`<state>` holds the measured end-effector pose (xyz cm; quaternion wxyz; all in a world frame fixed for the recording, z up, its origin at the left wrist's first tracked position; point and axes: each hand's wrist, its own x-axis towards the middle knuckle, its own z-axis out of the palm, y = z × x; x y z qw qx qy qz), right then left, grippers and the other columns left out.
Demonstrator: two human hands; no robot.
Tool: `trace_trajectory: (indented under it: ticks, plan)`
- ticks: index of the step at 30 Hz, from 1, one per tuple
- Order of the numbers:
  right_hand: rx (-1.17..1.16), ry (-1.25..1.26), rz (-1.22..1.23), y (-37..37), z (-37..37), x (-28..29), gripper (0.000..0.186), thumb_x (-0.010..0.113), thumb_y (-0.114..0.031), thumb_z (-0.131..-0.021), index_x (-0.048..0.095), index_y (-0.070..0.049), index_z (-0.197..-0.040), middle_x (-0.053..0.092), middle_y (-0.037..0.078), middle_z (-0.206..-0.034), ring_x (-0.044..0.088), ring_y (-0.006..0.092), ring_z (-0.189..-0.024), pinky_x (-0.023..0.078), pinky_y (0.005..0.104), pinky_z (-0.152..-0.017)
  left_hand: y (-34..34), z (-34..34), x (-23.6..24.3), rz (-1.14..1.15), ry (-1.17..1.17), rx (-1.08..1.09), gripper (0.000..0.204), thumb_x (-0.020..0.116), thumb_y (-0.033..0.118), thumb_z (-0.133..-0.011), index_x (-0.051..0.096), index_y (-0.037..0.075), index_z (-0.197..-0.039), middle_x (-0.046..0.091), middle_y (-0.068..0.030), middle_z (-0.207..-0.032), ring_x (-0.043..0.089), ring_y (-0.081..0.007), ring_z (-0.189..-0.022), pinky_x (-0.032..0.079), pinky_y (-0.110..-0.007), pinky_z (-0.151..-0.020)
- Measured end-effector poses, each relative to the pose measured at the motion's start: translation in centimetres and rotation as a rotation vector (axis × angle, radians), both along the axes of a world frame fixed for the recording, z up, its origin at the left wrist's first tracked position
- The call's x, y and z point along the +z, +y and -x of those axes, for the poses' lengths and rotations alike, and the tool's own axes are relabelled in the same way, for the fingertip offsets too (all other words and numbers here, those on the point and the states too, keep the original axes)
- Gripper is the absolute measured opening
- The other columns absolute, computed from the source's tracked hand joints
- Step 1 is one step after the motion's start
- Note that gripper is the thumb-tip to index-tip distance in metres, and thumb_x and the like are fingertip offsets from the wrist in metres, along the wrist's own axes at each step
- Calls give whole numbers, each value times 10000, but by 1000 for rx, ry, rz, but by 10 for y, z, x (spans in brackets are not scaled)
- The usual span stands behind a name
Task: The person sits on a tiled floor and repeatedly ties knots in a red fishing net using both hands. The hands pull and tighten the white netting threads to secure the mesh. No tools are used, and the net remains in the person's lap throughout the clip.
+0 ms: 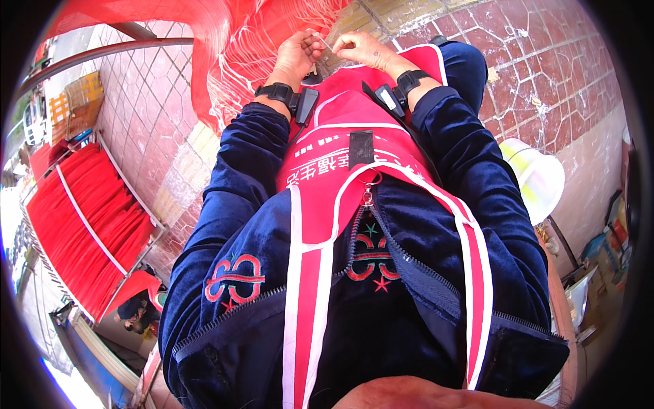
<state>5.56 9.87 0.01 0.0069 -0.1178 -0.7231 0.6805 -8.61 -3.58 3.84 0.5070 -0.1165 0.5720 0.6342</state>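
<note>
A red cloth [206, 78] with a long pale fringe [238, 82] hangs at the far side, beyond my lap. My left hand [298, 56] is closed beside the fringe, its fingers curled round some of the thin threads. Just to its right, my right hand [368, 50] makes a pinch, thumb against forefinger, where a fine strand seems to run between the two hands. The exact grip on the threads is too small to make out. Both hands are held above the far end of my red apron [320, 163], and a dark device is strapped on each wrist.
On the left a rack holds a stack of red cloth [95, 218], with a cardboard box [85, 99] behind it. A metal bar [102, 51] crosses the upper left. To my right stands a white plastic bucket [538, 178] on the tiled floor [545, 75].
</note>
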Motion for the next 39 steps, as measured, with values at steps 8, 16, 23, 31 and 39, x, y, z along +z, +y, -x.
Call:
trace_trajectory:
  ticks: [8, 16, 23, 31, 39]
  plan:
    - [-183, -216, 244, -2, 0, 1, 179, 589, -179, -829, 644, -66, -957, 611, 21, -810, 576, 106, -746, 482, 238, -674, 0, 3, 0, -115, -52, -37, 126, 532, 152, -843, 582, 42, -880, 623, -65, -776, 566, -150, -664, 456, -278, -576]
    - [-420, -96, 261, 2, 1, -2, 362, 597, -237, -845, 567, -79, -1169, 629, 42, -980, 587, 109, -829, 488, 239, -705, 1, -10, 0, -160, -52, -170, 149, 529, 160, -881, 592, 44, -951, 636, -64, -840, 609, -154, -740, 506, -266, -662]
    - [-213, 44, 292, -2, 0, 18, 393, 613, -222, -828, 550, -65, -1183, 637, 73, -1027, 602, 132, -852, 490, 244, -705, 4, -16, 2, -170, -32, -188, 151, 552, 174, -884, 600, 90, -1000, 642, -45, -856, 612, -136, -761, 509, -263, -679]
    - [-229, -16, 267, 1, 1, 9, 309, 634, -266, -811, 617, -38, -1018, 643, 62, -914, 595, 124, -805, 487, 245, -684, 5, -20, -1, -190, -91, -136, 167, 565, 185, -880, 596, 92, -1015, 622, -17, -811, 597, -127, -739, 506, -268, -670]
    - [-269, 7, 553, 1, 1, 11, 253, 611, -246, -853, 605, -54, -1018, 603, 13, -867, 571, 91, -758, 463, 215, -688, 9, -21, 1, -173, -81, -129, 147, 577, 180, -873, 600, 93, -989, 611, -1, -790, 533, -99, -673, 457, -255, -610]
